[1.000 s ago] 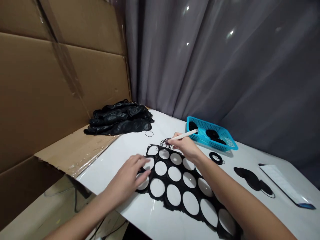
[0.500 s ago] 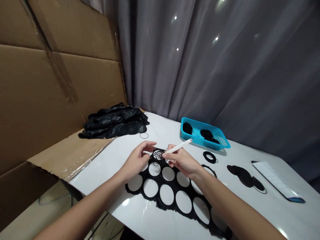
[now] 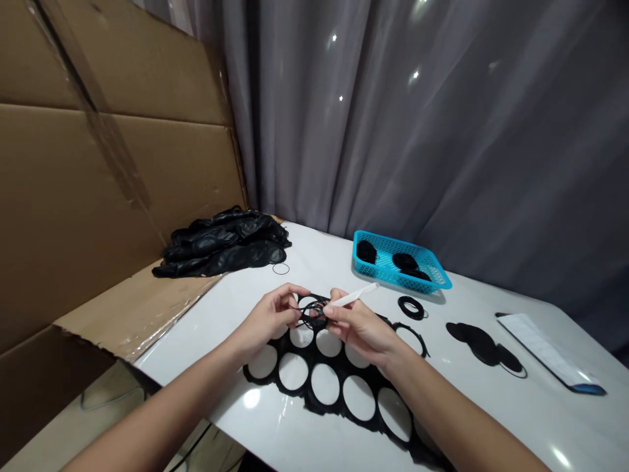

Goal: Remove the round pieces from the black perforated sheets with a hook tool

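Note:
My right hand (image 3: 361, 328) is closed around a slim white pen-like tool (image 3: 354, 297), which slants up to the right. Its lower tip is among the fingers and a loose tangle of thin black rings (image 3: 310, 316). The fingers of my left hand (image 3: 270, 318) pinch the left side of those rings. Both hands are over a black sheet with rows of large round holes (image 3: 314, 400), lying on the white table (image 3: 246, 432). Part of the sheet is hidden by my right forearm.
A blue basket (image 3: 383, 278) with black bundles stands at the back. Right of my hands lie a black ring stack (image 3: 401, 303), overlapping black discs (image 3: 479, 344) and a white sheet (image 3: 545, 354). Back left are crumpled black sheets (image 3: 221, 246), one thin ring (image 3: 281, 273) and a cardboard wall (image 3: 122, 196).
My left fingers have closed on the black rings, which now sit between both hands. The white tool has tilted a little flatter. The view has shifted slightly.

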Action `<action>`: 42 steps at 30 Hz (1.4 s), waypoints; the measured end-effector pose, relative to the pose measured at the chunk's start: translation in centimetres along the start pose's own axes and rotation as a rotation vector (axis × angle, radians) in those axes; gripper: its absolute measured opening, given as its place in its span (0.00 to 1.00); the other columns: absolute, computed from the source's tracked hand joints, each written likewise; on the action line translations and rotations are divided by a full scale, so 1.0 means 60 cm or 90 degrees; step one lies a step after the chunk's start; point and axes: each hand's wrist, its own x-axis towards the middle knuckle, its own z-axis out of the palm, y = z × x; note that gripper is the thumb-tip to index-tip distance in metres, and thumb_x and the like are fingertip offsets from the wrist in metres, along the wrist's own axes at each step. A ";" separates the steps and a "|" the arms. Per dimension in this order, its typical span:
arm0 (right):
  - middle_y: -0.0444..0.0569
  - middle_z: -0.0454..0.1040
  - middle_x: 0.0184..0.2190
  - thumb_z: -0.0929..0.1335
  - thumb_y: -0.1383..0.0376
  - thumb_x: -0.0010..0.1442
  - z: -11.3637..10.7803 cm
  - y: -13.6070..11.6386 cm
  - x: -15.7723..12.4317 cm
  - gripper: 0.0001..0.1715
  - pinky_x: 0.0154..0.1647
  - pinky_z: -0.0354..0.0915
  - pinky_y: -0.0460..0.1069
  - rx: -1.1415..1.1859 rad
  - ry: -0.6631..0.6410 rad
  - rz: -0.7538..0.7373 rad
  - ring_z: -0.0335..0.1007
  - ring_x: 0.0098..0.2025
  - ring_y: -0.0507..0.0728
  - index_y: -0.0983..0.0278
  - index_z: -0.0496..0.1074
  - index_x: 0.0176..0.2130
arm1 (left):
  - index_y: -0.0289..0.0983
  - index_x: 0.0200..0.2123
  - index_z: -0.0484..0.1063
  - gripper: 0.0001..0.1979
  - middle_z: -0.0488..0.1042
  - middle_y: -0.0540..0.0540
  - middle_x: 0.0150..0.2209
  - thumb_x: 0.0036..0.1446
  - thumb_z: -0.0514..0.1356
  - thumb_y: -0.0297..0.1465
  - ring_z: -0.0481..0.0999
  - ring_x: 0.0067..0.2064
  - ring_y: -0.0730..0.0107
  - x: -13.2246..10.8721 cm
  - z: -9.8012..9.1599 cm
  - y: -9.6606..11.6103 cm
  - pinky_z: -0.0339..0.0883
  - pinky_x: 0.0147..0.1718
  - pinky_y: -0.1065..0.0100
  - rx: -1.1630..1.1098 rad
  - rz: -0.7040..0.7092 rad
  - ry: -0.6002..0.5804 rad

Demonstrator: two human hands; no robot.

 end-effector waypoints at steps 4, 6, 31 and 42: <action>0.48 0.72 0.32 0.78 0.65 0.53 -0.005 0.017 0.002 0.26 0.25 0.53 0.41 0.030 -0.038 0.012 0.67 0.33 0.51 0.63 0.57 0.30 | 0.34 0.45 0.71 0.18 0.62 0.53 0.26 0.49 0.60 0.30 0.66 0.30 0.72 0.007 0.004 -0.008 0.59 0.33 0.71 -0.021 -0.048 0.043; 0.48 0.72 0.31 0.77 0.64 0.55 -0.006 0.022 0.002 0.25 0.24 0.52 0.41 0.038 -0.055 0.025 0.67 0.33 0.51 0.63 0.57 0.32 | 0.34 0.46 0.71 0.18 0.64 0.51 0.27 0.49 0.58 0.29 0.67 0.31 0.72 0.012 0.005 -0.010 0.59 0.33 0.71 -0.032 -0.071 0.052; 0.48 0.77 0.35 0.72 0.64 0.56 -0.024 0.060 0.008 0.10 0.33 0.60 0.48 -0.461 0.032 -0.020 0.67 0.32 0.52 0.65 0.67 0.29 | 0.27 0.56 0.70 0.21 0.68 0.29 0.59 0.65 0.57 0.33 0.69 0.59 0.44 -0.146 0.038 -0.100 0.68 0.53 0.49 0.852 0.334 0.020; 0.46 0.74 0.31 0.70 0.69 0.56 -0.011 0.077 0.007 0.08 0.33 0.60 0.47 -0.546 0.021 -0.070 0.67 0.34 0.54 0.65 0.67 0.27 | 0.27 0.57 0.71 0.26 0.74 0.35 0.54 0.59 0.63 0.36 0.72 0.55 0.46 -0.136 0.039 -0.100 0.68 0.54 0.49 0.956 0.357 0.046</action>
